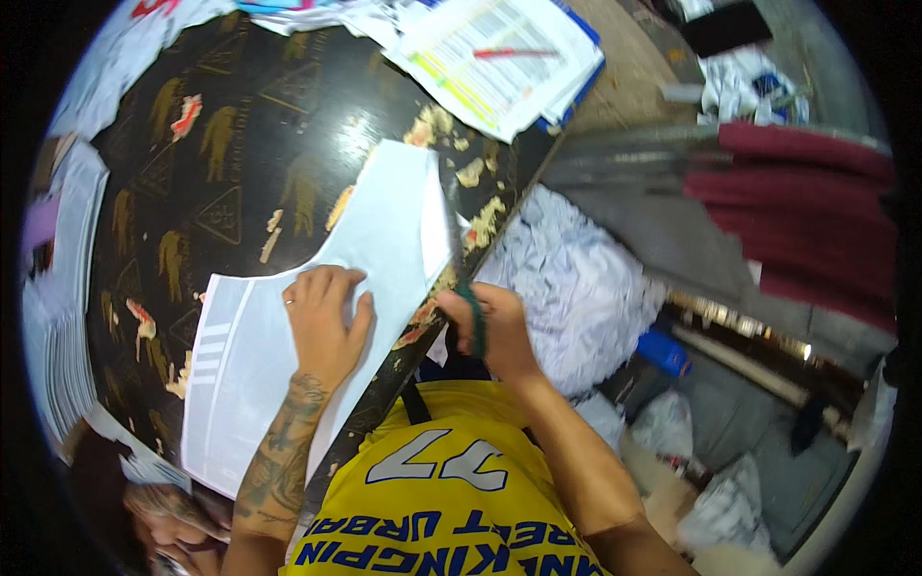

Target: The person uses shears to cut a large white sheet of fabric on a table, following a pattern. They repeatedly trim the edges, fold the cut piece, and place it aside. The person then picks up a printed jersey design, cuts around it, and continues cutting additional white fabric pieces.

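Observation:
A pale grey-blue garment panel (375,230) with white stripes lies flat across the dark table, and its far right edge has a white fold turned up. On the panel's middle rests my left hand (327,312), fingers laid down on the cloth and thumb apart, a ring on one finger. My right hand (499,326) is closed round the dark green handles of a pair of scissors (469,300) at the table's right edge. The blades point away from me along the panel's edge; they are blurred, so I cannot tell how far apart they are.
Worn patches mark the dark printed tabletop (259,173). A folder of papers (490,72) with a red pen (514,53) lies at the back. Stacked cloth pieces (62,317) line the left. A pile of white scraps (576,283) and a blue cylinder (663,352) lie right of the table.

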The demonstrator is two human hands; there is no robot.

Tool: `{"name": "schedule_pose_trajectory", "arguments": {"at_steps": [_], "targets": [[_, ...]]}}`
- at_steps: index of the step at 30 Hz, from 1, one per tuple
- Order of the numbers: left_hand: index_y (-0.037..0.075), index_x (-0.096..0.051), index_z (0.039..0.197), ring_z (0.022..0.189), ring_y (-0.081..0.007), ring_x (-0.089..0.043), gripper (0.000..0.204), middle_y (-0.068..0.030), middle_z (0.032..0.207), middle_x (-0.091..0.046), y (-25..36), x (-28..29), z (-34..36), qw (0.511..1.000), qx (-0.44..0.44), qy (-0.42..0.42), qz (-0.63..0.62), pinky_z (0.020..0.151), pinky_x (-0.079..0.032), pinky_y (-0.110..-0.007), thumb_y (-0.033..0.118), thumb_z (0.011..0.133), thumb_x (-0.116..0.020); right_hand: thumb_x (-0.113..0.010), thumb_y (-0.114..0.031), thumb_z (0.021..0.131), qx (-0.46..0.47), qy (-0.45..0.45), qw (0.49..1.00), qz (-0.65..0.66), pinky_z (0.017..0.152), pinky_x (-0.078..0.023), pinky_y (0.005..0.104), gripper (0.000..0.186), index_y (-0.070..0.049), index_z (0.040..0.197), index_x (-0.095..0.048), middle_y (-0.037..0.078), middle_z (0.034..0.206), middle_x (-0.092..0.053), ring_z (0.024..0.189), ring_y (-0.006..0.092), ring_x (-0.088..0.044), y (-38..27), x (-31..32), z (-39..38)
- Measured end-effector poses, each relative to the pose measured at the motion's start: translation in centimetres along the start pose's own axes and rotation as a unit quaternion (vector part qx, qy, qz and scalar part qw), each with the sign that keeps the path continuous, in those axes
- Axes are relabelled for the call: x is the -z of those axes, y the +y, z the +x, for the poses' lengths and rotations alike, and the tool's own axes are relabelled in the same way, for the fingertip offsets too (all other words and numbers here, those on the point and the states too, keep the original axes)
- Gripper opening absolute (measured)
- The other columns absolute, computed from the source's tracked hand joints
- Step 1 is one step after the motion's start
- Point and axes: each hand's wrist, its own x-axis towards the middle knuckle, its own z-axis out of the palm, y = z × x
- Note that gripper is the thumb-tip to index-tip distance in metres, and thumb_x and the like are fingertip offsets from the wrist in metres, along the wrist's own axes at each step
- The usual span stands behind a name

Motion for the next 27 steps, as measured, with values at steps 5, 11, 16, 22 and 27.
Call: {"name": "schedule_pose_trajectory", "arguments": {"at_steps": [5, 11, 16, 22, 27], "targets": [[0.014, -0.074, 0.11, 0.112, -0.0314, -0.061, 0.03, -0.0094, 0.108, -0.064, 10.8, -4.0, 6.9, 0.989, 0.024, 0.141, 0.043, 0.097, -0.041, -0.049, 0.03, 0.086, -0.081, -0.091, -0.029, 0.092, 0.096, 0.034, 0.982, -0.156, 0.054, -0.032, 0.0283, 0.05, -0.006, 0.066, -0.055, -0.007, 0.064, -0.05, 0.062, 0.0048, -0.042, -5.8, 9.8, 1.7], [0.006, -0.075, 0.123, 0.118, -0.0381, -0.068, 0.04, -0.0181, 0.119, -0.074, 19.5, -8.5, 5.0, 0.958, -0.153, -0.214, -0.11, 0.101, -0.051, -0.05, 0.028, 0.09, -0.082, -0.089, -0.028, 0.093, 0.248, -0.071, 0.923, -0.284, 0.058, -0.045, 0.0264, 0.032, 0.002, 0.093, -0.076, -0.001, 0.068, -0.065, 0.063, 0.0056, -0.057, -10.1, 12.1, 11.5], [0.004, -0.046, 0.162, 0.154, -0.0433, -0.041, 0.075, -0.0237, 0.163, -0.049, 6.3, -3.6, -11.7, 0.889, 0.369, 0.272, 0.009, 0.129, -0.031, -0.055, 0.032, 0.099, -0.075, -0.09, -0.036, 0.087, 0.316, -0.04, 0.841, -0.437, 0.063, -0.047, 0.0431, 0.037, -0.001, 0.09, -0.078, 0.013, 0.068, -0.068, 0.061, 0.0241, -0.061, -10.3, 4.3, 17.1], [0.013, -0.017, 0.176, 0.167, -0.046, -0.01, 0.114, -0.0217, 0.181, -0.013, -11.0, -0.6, -32.9, 0.617, 0.732, 0.253, 0.143, 0.127, -0.012, -0.076, 0.084, 0.095, -0.054, -0.09, -0.048, 0.086, 0.339, -0.046, 0.815, -0.468, 0.07, -0.049, 0.0479, 0.053, 0.002, 0.089, -0.071, 0.019, 0.076, -0.069, 0.072, 0.038, -0.063, -10.6, 1.0, 17.4], [0.017, -0.015, 0.176, 0.167, -0.0459, -0.008, 0.118, -0.0182, 0.182, -0.012, -16.5, 5.1, -34.0, 0.632, 0.722, 0.238, 0.154, 0.127, -0.009, -0.077, 0.085, 0.091, -0.06, -0.091, -0.044, 0.088, 0.292, -0.122, 0.853, -0.416, 0.061, -0.038, 0.035, 0.056, 0.0, 0.075, -0.061, 0.002, 0.066, -0.054, 0.066, 0.0134, -0.043, -10.4, 4.4, 14.8]]}}
